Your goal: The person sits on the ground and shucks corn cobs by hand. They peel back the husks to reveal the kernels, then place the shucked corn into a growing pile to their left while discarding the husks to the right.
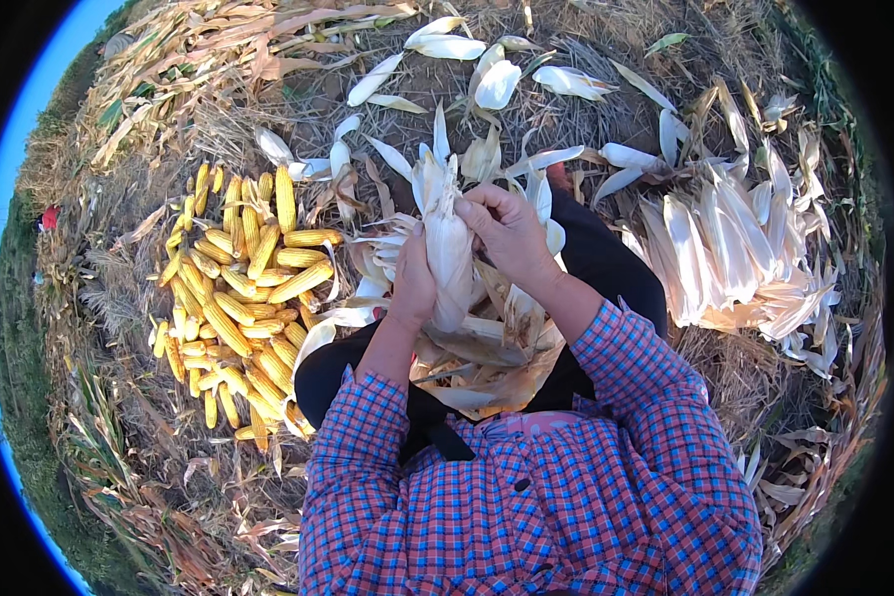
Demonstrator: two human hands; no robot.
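An ear of corn in its pale dry husk point(448, 261) is held above my lap, its ragged end pointing away from me. My left hand point(415, 279) wraps the ear's left side. At the upper right of the ear, the thumb and fingers of my right hand point(508, 231) pinch the husk near that ragged end. No kernels show on this ear. Loose dry husks point(484, 346) lie between my legs, beneath the ear.
Husked yellow corn ears point(242, 298) are heaped on my left. On my right lies a pile of flattened husks point(723, 246). Torn husks point(447, 46) are scattered ahead over straw-covered soil, and dry corn stalks point(216, 52) lie at the far left.
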